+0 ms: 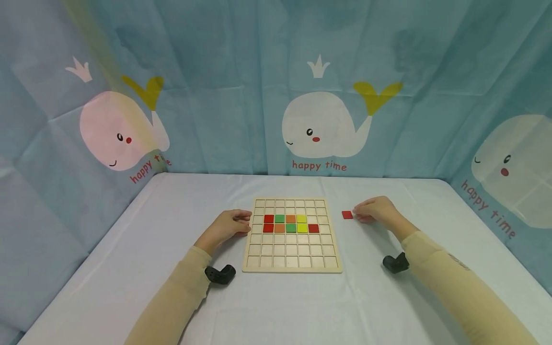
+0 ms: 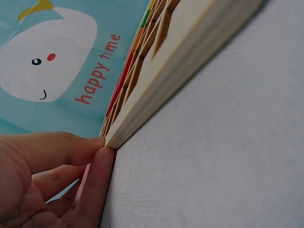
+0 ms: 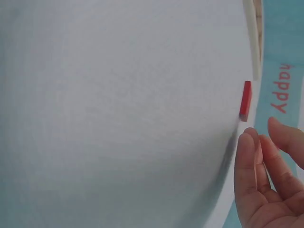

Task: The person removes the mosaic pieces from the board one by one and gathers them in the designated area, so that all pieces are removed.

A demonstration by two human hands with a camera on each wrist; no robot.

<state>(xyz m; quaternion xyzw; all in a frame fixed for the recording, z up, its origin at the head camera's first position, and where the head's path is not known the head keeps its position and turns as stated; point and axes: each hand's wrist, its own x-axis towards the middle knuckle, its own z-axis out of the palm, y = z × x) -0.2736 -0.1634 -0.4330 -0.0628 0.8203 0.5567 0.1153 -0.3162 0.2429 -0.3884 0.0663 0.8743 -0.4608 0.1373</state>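
A wooden grid board (image 1: 292, 270) lies flat on the white table. Two rows of red, green, orange and yellow square tiles (image 1: 291, 219) fill cells in its upper half. My left hand (image 1: 228, 225) is at the board's left edge; in the left wrist view its thumb and finger pinch the board's rim (image 2: 142, 111). Right of the board, a loose red tile (image 1: 347, 214) rests on the cloth. Just beside that tile is my right hand (image 1: 377, 211), its fingers loosely bent and the thumb apart, with nothing between them in the right wrist view.
A white cloth (image 1: 280, 306) covers the table. Blue curtains (image 1: 241, 129) printed with whales stand behind and at both sides. A black device is worn at each wrist, one below the left sleeve (image 1: 221, 275) and one by the right sleeve (image 1: 396, 263).
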